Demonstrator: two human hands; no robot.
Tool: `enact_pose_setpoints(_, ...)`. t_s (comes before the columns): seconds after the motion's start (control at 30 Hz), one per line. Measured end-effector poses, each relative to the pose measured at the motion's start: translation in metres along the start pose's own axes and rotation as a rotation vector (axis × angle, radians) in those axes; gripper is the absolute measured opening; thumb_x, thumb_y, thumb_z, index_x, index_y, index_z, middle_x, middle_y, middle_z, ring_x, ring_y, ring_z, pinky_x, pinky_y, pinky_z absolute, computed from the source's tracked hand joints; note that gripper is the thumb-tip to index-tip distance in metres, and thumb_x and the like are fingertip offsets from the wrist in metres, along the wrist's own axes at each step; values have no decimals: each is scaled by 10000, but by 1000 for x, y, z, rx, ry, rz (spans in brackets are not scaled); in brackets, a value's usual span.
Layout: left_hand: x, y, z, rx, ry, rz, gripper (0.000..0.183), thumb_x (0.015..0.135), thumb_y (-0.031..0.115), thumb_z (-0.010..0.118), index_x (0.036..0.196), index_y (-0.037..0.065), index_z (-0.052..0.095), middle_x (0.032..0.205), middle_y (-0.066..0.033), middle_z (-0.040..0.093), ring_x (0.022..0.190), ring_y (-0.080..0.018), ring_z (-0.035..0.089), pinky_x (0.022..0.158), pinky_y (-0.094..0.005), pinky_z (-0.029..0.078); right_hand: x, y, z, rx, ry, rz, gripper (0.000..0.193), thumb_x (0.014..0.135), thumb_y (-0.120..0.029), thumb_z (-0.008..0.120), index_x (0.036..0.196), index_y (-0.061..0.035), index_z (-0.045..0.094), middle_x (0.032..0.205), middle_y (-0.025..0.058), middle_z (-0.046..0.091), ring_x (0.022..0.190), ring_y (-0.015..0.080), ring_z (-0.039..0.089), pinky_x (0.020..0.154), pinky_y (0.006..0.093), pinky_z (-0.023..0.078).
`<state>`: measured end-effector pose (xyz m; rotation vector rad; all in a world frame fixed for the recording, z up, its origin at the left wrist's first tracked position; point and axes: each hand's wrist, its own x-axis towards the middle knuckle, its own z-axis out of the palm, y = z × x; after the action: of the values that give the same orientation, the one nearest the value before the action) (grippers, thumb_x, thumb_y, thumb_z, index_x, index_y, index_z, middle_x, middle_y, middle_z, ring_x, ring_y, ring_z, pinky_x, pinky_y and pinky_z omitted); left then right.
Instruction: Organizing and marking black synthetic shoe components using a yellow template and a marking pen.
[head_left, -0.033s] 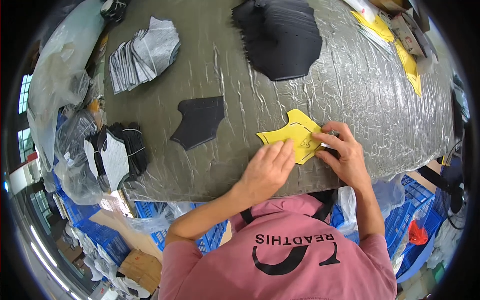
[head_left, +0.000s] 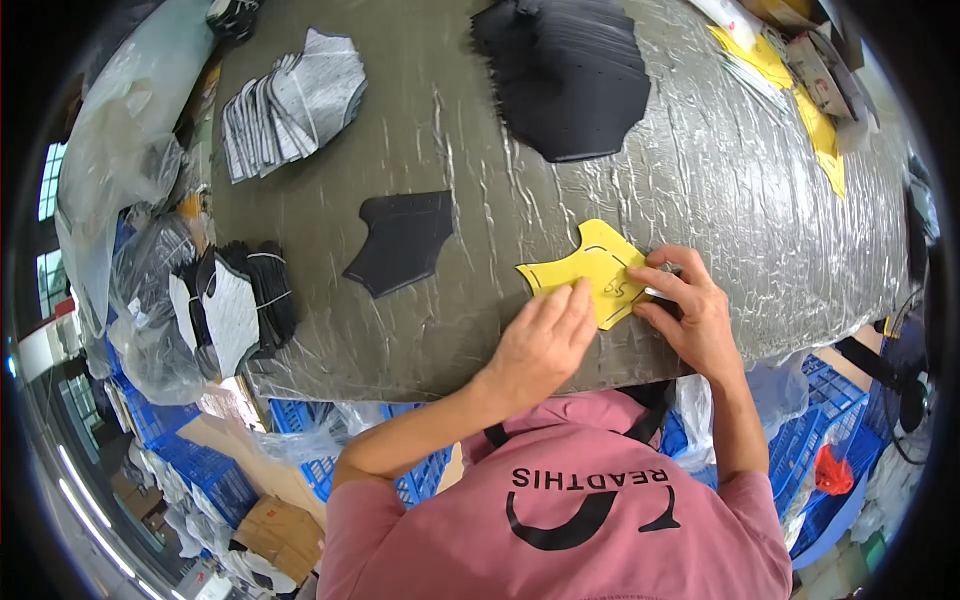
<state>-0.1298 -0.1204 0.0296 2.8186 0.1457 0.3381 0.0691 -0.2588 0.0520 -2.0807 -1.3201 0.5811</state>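
A yellow template (head_left: 590,262) with slots and a handwritten mark lies near the front edge of the table. On its lower left part rest the fingers of my left hand (head_left: 545,340), laid flat and close together. My right hand (head_left: 690,310) is at the template's right side, thumb and fingers pinched around a slim silvery tool (head_left: 655,293), mostly hidden by the fingers. Whether a piece lies under the template, I cannot tell. To the left, a single black cut piece (head_left: 402,240) of similar outline lies flat.
A fanned stack of black pieces (head_left: 570,85) lies at the back, grey-backed pieces (head_left: 295,105) at the back left. Tied bundles (head_left: 240,305) sit at the left edge. More yellow templates (head_left: 820,135) are at far right. Blue crates (head_left: 825,400) stand below the table (head_left: 470,340).
The view has shifted very slightly, so the pieces on the table sit a little further right. Both hands stay at the template.
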Motion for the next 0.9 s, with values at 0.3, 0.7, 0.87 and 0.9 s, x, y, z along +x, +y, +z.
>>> enact_pose_setpoints(0.3,1,12,10,143,56,-6,348,850,124,606,1147,-50,649,1343,-212,598,1228,-312,578,955,-338,537,3,-6,-2,8,-49,61,426,735,-81,819,1143,-160,731,1174,25,600,781,205,637,683,353,524)
enact_pose_setpoints(0.7,-2,8,14,83,111,-8,332,890,161,595,1181,15,660,1357,-184,596,1246,-318,563,958,-326,536,2,-1,1,4,-29,28,482,703,-68,842,1163,-165,734,1161,20,596,693,165,568,641,316,501)
enact_pose_setpoints(0.87,-1,9,14,100,98,7,338,893,164,588,1190,16,652,1359,-172,595,1234,-318,566,965,-340,536,3,-1,0,-4,-49,44,477,708,-69,840,1162,-168,736,1164,22,598,690,163,565,640,317,501)
enact_pose_setpoints(0.9,-1,9,14,120,92,15,330,893,168,588,1177,14,656,1349,-172,599,1230,-319,567,967,-343,537,3,-1,1,-4,-49,46,475,710,-67,838,1162,-170,736,1166,23,599,691,162,565,641,317,501)
